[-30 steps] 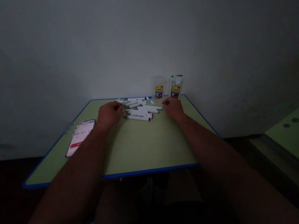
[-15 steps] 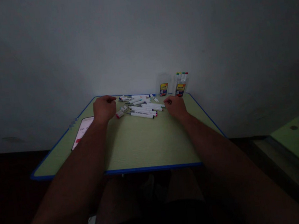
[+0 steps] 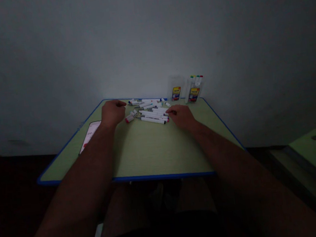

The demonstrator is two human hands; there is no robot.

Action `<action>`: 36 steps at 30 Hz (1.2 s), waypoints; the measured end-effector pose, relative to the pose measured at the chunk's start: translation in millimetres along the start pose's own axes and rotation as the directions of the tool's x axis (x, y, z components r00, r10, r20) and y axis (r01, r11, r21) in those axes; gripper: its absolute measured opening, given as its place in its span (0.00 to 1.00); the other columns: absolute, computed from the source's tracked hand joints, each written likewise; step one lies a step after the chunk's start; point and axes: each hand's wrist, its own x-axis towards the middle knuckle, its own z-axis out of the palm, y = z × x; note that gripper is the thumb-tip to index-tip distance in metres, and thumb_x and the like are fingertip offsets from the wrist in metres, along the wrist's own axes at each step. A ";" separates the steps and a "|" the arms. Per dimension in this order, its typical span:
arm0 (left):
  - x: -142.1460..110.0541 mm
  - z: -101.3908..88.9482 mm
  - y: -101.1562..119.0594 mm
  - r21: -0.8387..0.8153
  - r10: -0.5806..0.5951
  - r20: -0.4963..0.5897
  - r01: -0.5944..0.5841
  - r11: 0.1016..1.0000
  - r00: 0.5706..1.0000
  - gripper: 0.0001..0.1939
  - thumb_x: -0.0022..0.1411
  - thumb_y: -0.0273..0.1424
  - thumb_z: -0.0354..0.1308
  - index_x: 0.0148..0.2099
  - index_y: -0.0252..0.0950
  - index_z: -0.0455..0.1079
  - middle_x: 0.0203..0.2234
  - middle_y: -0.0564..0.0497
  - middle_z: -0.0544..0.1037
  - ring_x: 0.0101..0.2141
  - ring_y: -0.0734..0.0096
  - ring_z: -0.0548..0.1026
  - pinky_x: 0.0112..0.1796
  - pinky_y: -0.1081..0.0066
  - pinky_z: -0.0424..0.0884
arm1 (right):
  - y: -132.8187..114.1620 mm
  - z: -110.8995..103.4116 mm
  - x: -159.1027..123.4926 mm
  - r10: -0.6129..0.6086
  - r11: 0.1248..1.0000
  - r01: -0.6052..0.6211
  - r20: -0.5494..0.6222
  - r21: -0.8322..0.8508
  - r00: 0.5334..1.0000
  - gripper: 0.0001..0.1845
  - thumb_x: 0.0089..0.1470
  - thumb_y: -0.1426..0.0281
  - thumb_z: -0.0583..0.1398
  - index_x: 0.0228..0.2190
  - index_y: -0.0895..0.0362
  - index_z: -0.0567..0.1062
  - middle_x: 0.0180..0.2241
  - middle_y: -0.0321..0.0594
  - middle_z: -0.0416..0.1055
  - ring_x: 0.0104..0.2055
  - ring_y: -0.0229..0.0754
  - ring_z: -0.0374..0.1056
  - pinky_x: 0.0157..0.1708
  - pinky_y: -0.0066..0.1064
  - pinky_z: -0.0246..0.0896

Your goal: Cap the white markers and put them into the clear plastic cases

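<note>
Several white markers point(image 3: 153, 120) lie in a loose heap on the far part of the table, most pointing left to right. Beside the left end of the heap is my left hand point(image 3: 113, 113), its fingers curled together and their tips close to the markers; whether anything is between them is hidden. My right hand point(image 3: 181, 116) is at the heap's right end, thumb and fingers pinched over the marker ends, with what they grip too small to make out. Loose caps, one a white cap with a red end point(image 3: 129, 118), lie by the heap's left side.
A clear container with a yellow label point(image 3: 176, 93) stands at the table's back edge. Right of it, another clear container point(image 3: 194, 94) holds several upright markers. A phone point(image 3: 89, 136) lies near the left edge, partly behind my left forearm. The table point(image 3: 158, 149) has blue edging; a wall rises behind.
My right hand has moved left, over the marker ends. My left hand stays by the heap's left side. The whole view has shifted slightly.
</note>
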 end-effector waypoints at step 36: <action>-1.5 13.3 -9.3 0.307 0.087 0.272 -0.172 0.936 0.958 0.10 0.51 0.34 0.66 0.37 0.39 0.82 0.37 0.40 0.83 0.40 0.48 0.80 0.43 0.58 0.73 | -2.7 -2.2 -3.4 0.035 0.968 0.034 0.270 -0.250 0.962 0.13 0.55 0.65 0.65 0.41 0.56 0.84 0.40 0.43 0.81 0.40 0.44 0.74 0.40 0.32 0.64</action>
